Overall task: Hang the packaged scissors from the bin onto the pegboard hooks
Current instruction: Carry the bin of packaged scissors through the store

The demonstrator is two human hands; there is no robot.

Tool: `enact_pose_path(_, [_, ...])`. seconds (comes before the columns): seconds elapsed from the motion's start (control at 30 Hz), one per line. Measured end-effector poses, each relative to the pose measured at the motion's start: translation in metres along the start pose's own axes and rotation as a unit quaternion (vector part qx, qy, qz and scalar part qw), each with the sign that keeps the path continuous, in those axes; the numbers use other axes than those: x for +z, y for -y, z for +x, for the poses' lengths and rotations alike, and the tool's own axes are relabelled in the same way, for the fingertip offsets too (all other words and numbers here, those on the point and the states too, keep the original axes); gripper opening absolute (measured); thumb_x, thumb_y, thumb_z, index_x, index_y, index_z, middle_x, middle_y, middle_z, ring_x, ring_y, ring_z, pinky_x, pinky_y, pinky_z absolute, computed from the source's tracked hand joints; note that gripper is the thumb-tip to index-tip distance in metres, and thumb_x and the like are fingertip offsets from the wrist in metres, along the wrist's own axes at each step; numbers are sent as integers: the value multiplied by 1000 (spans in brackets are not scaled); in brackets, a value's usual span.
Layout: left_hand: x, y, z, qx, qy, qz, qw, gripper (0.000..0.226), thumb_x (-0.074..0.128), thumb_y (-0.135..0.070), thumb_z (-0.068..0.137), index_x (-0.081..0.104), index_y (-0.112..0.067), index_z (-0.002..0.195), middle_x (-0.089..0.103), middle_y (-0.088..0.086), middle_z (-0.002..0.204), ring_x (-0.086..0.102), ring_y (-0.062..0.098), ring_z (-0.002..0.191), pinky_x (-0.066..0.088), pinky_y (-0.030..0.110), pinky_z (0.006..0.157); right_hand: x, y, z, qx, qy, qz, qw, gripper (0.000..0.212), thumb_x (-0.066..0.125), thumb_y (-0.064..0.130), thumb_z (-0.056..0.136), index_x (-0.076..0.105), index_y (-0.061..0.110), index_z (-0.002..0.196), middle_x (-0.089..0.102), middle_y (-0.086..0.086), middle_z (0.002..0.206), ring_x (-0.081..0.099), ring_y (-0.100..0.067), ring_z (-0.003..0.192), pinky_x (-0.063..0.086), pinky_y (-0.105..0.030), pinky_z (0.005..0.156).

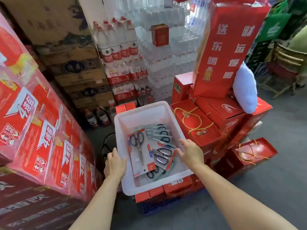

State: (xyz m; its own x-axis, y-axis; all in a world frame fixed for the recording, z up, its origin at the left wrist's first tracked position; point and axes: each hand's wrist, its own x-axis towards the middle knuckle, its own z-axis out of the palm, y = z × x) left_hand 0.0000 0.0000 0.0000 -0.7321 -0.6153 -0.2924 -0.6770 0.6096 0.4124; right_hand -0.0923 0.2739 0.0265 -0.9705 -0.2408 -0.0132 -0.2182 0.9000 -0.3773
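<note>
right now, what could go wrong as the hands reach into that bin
1. The packaged scissors lie overlapped in a loose pile, so lifting one may drag others along.
2. The white bin sits on small red boxes, so the left hand on its rim could tip it.
3. The right hand is open, gripping nothing yet.

The bin (149, 113) is smooth translucent white plastic; the scissors packs (141, 156) are glossy card with metal blades.

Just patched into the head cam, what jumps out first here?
A white bin at centre holds packaged scissors, with the left hand on its left rim and the right hand, open, over its right side. Red cartons crowd the left; bottled water is stacked behind.
</note>
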Motion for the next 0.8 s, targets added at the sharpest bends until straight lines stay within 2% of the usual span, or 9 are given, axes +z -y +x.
enact_pose_path(0.1, [13, -5, 24, -50, 4, -41, 998, 73, 49, -31, 100, 7, -17, 158, 25, 13, 156, 48, 37, 127, 44, 45, 90, 18, -1, 23, 10, -26, 1, 1000, 36, 65, 33, 88, 60, 13, 118, 64, -4, 103, 60, -26, 96, 50, -38, 74])
enact_pose_path(0.27, [41, -3, 49, -36, -4, -80, 996, 70, 45, -34, 100, 1, -31, 154, 31, 12, 151, 56, 43, 114, 47, 49, 85, 41, -7, 46, 18, -98, -28, 995, 43, 79, 24, 74, 63, 11, 112, 65, -6, 104, 58, -29, 91, 51, -39, 76])
enact_pose_path(0.33, [43, 0, 56, -28, -14, -78, 996, 63, 41, -30, 101, 5, -34, 151, 36, 13, 146, 57, 43, 107, 45, 47, 81, 47, -10, 52, 40, -90, -17, 995, 46, 75, 24, 78, 60, 11, 120, 62, -5, 114, 57, -28, 97, 50, -39, 79])
enact_pose_path(0.43, [42, 5, 71, -15, -23, -75, 997, 67, 43, -25, 101, 5, -33, 156, 40, 16, 146, 56, 42, 113, 42, 43, 82, 54, -10, 64, 108, -53, 21, 993, 56, 64, 27, 89, 44, 18, 140, 53, -3, 127, 59, -27, 102, 51, -36, 72])
enact_pose_path(0.53, [43, 12, 84, -9, -54, -120, 991, 72, 50, -20, 97, 12, -36, 156, 52, 16, 136, 57, 40, 112, 46, 44, 86, 61, -7, 75, 129, -29, 7, 991, 61, 53, 31, 95, 27, 27, 150, 56, -5, 113, 63, -29, 88, 45, -33, 63])
enact_pose_path(0.6, [41, 16, 89, -3, -81, -138, 987, 71, 54, -19, 95, 20, -36, 155, 59, 17, 130, 59, 40, 111, 48, 44, 88, 64, -6, 80, 137, -11, 7, 990, 62, 50, 35, 96, 21, 33, 151, 58, -6, 106, 63, -29, 85, 45, -33, 64])
enact_pose_path(0.7, [35, 21, 95, 12, -106, -147, 983, 68, 60, -20, 94, 30, -32, 154, 65, 17, 125, 62, 41, 107, 50, 44, 87, 68, -4, 82, 151, -13, 43, 988, 63, 53, 39, 94, 23, 38, 150, 63, -7, 102, 64, -31, 89, 50, -37, 71])
enact_pose_path(0.8, [29, 31, 93, 18, -114, -159, 980, 68, 63, -22, 93, 32, -32, 153, 66, 14, 123, 64, 38, 106, 52, 45, 90, 73, 4, 76, 146, -34, 75, 986, 63, 57, 40, 92, 29, 40, 148, 66, -8, 99, 64, -32, 89, 51, -39, 72])
